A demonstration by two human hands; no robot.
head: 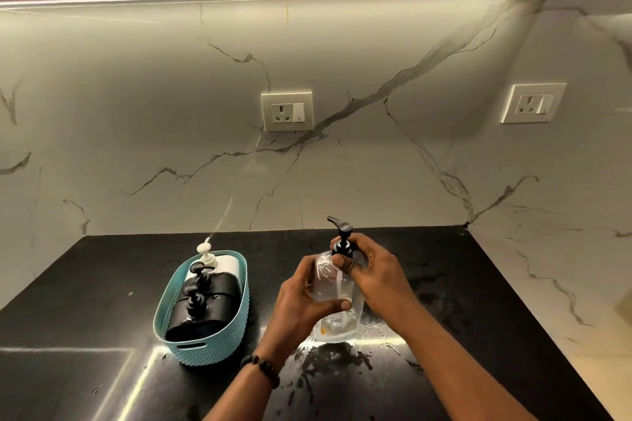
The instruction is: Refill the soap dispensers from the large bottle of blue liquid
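The marble wall point(342, 147) rose behind a black worktop point(478, 301) and carried one socket plate point(286, 110) at 12 o'clock and a second socket plate point(532, 102) toward 2 o'clock. The worktop surface was glossy and showed wet patches around 6 o'clock of the task item.

A teal basket point(219, 338) stood on the worktop at 9 o'clock from the hands. It held black dispensers point(205, 304) with black pumps and, at its far end, a white dispenser point(227, 265) with a white pump.

The clear dispenser point(333, 301) stood upright on the worktop, near the centre of the view. Its body was transparent and appeared nearly empty, with a dip tube visible inside and a small orange mark near the base. A black pump head point(343, 243) sat on its neck, with the nozzle pointing toward 11 o'clock.

The left hand point(301, 297) was wrapped around the dispenser body, thumb across the front. A dark bead bracelet point(261, 369) sat on that wrist. The right hand point(372, 270) gripped the pump collar at the neck, fingers closed around it.
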